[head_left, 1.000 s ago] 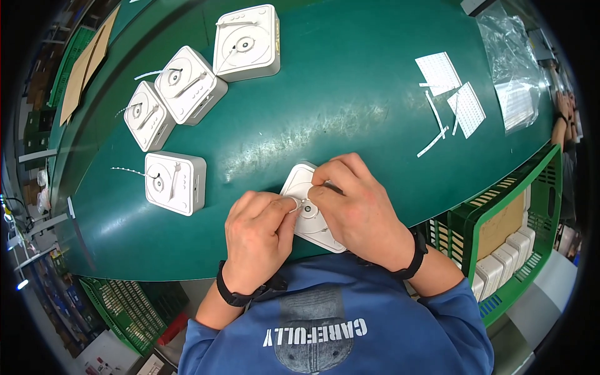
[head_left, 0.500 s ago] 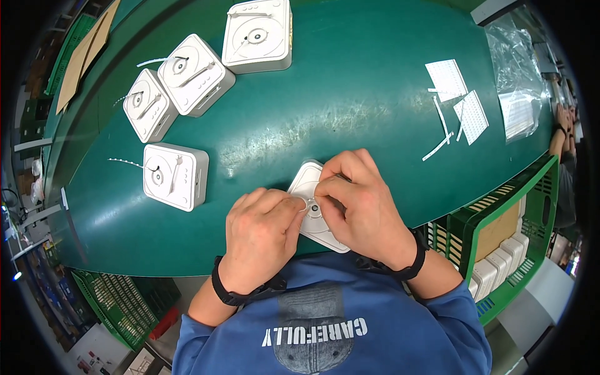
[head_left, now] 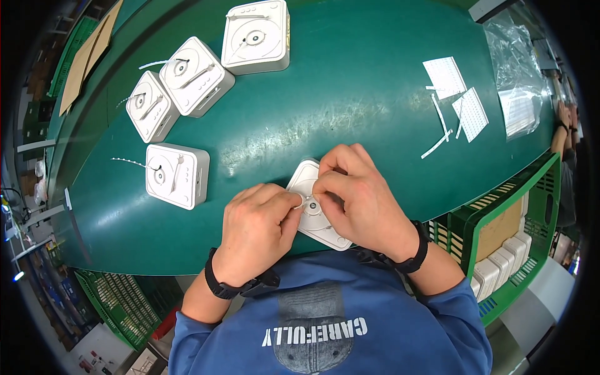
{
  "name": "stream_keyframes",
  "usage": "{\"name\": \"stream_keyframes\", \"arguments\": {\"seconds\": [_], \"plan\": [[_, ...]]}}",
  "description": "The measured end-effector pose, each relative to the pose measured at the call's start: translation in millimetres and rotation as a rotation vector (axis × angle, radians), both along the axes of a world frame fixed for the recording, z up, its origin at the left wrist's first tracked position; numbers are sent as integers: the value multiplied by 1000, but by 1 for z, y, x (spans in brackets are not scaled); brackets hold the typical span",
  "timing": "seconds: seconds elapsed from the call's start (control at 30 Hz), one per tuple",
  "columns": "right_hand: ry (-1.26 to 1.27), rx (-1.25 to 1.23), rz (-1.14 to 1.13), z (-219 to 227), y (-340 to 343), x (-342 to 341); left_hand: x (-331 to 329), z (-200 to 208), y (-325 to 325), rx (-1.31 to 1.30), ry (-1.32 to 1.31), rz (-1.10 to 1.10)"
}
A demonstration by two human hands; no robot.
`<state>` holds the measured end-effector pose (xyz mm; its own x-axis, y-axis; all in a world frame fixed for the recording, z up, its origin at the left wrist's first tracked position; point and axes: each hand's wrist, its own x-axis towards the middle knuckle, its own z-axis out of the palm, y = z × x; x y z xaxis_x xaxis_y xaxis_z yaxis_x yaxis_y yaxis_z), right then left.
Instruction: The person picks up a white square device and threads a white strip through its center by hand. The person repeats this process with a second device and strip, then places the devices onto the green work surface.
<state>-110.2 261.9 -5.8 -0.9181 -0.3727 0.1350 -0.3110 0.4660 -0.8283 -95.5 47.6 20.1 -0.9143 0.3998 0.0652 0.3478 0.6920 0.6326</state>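
Observation:
Close in front of me on the green table lies a white turntable-shaped box (head_left: 310, 220), turned at an angle, with a round disc and hub in its middle. Both hands meet over that hub. My left hand (head_left: 259, 219) is closed in a pinch, a thin pale curved strip (head_left: 302, 202) showing at its fingertips. My right hand (head_left: 359, 197) also pinches close to the hub; its fingers hide whatever is between them. Further left stands a similar white box (head_left: 177, 177) with a black-and-white strip (head_left: 132, 163) sticking out from its hub.
Several more such white boxes (head_left: 256, 37) stand at the far left. Label sheets (head_left: 472, 115) and loose strips (head_left: 437, 145) lie right, beside a clear plastic bag (head_left: 519, 81). A green crate (head_left: 465, 234) holding white boxes stands at the right table edge; another crate (head_left: 112, 306) is lower left.
Both hands stay at the hub, with the left one shifted slightly left and its fingertips a little further from the right ones. The boxes have not been moved.

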Motion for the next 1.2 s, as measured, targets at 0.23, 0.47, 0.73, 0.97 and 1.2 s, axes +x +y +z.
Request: {"name": "stream_keyframes", "arguments": {"seconds": [0.23, 0.47, 0.73, 0.97, 1.2], "plan": [[37, 38, -8, 3, -4, 0, 2, 3, 5, -43, 25, -4], [-40, -53, -33, -4, -2, 2, -8, 13, 6, -116, -57, -32], [-192, -160, -69, -7, 8, -3, -19, 21, 10, -249, -150, -86], [-201, -183, -76, -10, 12, 5, -17, 18, 12, -226, -128, -59], [-28, -83, -33, -8, 6, 7, -18, 15, 10, -210, -115, -54]]}}
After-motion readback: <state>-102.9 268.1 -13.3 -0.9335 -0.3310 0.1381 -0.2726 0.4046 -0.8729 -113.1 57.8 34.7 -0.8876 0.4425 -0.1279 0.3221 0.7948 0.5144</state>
